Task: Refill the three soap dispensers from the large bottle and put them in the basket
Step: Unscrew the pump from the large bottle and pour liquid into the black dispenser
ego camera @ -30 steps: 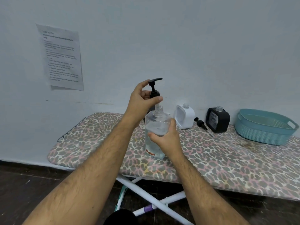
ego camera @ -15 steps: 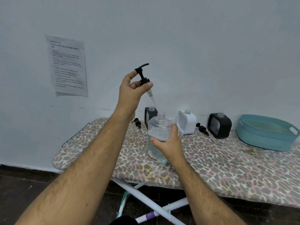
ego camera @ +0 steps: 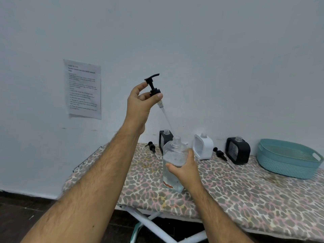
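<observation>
Left hand (ego camera: 140,104) pinches the black pump (ego camera: 153,88) by its collar, raised well above the bottle (ego camera: 173,160), with the dip tube slanting down toward the open neck. Right hand (ego camera: 185,171) grips the bottle at mid-body, its base on the table (ego camera: 245,190). Judged part full, the clear bottle is moderately heavy and likely slippery if soap has run; hold it low and firmly when tilting. Three dispensers stand uncapped along the wall: black (ego camera: 164,139), white (ego camera: 203,146), black (ego camera: 238,151). The basket (ego camera: 287,160) sits at the far right. Open surface lies in front of the dispensers; the near table edge is close to the bottle.
</observation>
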The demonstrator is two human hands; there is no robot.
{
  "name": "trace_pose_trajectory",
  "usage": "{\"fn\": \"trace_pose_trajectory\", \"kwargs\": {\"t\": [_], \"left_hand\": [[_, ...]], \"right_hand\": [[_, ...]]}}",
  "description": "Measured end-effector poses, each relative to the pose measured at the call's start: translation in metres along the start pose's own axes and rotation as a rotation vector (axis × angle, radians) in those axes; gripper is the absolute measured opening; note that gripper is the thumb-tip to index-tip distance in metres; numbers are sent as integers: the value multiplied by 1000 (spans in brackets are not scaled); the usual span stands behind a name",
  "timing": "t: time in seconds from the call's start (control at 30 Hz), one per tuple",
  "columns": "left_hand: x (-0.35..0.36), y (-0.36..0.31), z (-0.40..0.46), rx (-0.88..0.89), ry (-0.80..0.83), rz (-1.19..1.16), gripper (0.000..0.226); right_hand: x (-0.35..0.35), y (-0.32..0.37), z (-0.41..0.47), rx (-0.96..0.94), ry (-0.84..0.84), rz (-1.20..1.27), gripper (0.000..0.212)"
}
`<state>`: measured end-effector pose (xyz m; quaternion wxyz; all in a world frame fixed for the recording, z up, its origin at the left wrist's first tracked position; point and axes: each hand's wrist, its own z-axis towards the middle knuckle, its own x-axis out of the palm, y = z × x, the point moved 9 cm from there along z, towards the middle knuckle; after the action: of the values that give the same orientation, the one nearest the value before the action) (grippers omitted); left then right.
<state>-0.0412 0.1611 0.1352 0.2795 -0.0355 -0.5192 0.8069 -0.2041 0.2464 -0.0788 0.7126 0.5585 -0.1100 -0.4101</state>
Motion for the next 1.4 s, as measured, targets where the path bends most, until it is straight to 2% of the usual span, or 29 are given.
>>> {"fn": "trace_pose_trajectory", "kwargs": {"t": [0.47,0.63,0.9,1.4], "left_hand": [[-10,-14,-4,49,-71,-50,57],[-9,-13,-4,66,-69,-15,66],[-20,3,-3,-4,-151,-30,66],[-85,45,-2,-168,-406,-261,59]], "right_hand": [[0,0,0,-13,-7,-13,77],[0,2,0,-12,-3,-2,73],[1,-4,1,-9,-4,-14,75],[1,-4,1,-5,4,1,79]]}}
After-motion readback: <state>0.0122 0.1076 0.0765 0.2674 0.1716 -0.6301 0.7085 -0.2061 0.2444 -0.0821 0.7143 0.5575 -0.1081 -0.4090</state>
